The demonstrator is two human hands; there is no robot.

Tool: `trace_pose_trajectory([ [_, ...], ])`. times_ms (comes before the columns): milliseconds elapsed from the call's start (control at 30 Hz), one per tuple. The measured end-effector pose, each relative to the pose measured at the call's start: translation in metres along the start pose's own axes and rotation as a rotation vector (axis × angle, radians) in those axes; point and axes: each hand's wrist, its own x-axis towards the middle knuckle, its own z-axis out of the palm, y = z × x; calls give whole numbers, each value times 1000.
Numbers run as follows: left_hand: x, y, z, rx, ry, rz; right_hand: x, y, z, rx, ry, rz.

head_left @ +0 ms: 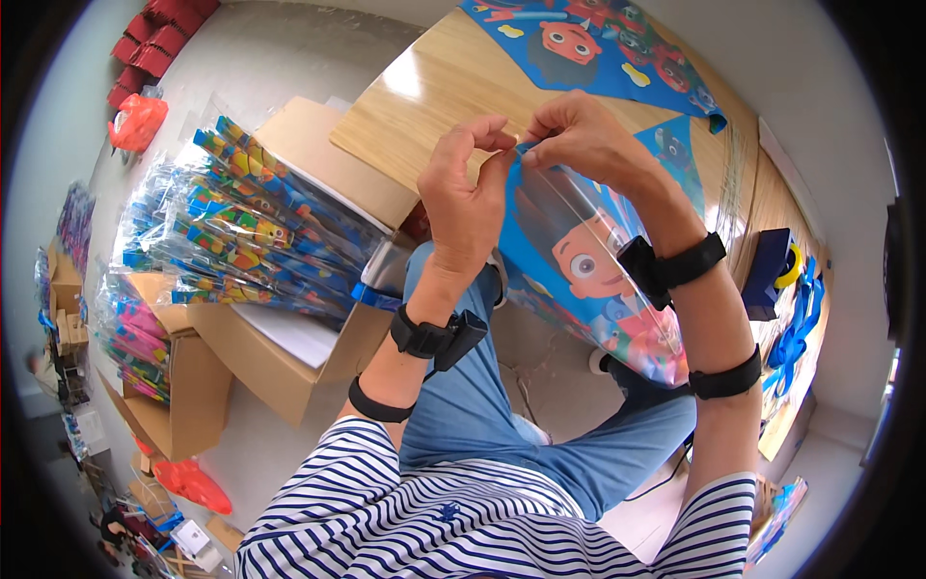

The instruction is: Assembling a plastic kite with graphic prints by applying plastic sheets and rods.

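Observation:
A glossy cartoon-printed kite, blue with a large face on it, hangs slantwise from my hands past the table edge, over my legs. A clear plastic layer seems to cover part of it. My right hand pinches its narrow upper tip between thumb and forefinger. Close against that tip, my left hand has its thumb and forefinger pressed together on the same corner. The exact bit between the left fingertips is too small to make out. Both hands are just in front of the wooden table.
More printed sheets lie on the table, with thin rods, a dark blue box with yellow tape and blue ribbon. To my left, an open carton holds several plastic-sleeved kites. Another carton stands beyond it.

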Motion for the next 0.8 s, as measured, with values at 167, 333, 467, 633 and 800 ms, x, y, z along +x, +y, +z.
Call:
trace_pose_trajectory([
  [167, 2, 4, 0, -52, -32, -88, -1, 1, -1, -12, -18, 5],
  [333, 3, -4, -2, -344, -73, -309, -1, 1, -1, 4, -24, -1],
  [467, 5, -7, -4, -539, -119, -437, -2, 1, -1, 7, -18, -1],
  [633, 5, -18, -5, -674, -148, -543, -3, -1, -2, 37, -34, -17],
  [800, 5, -21, -6, -811, -153, -617, -2, -4, -2, 63, -53, -16],
])
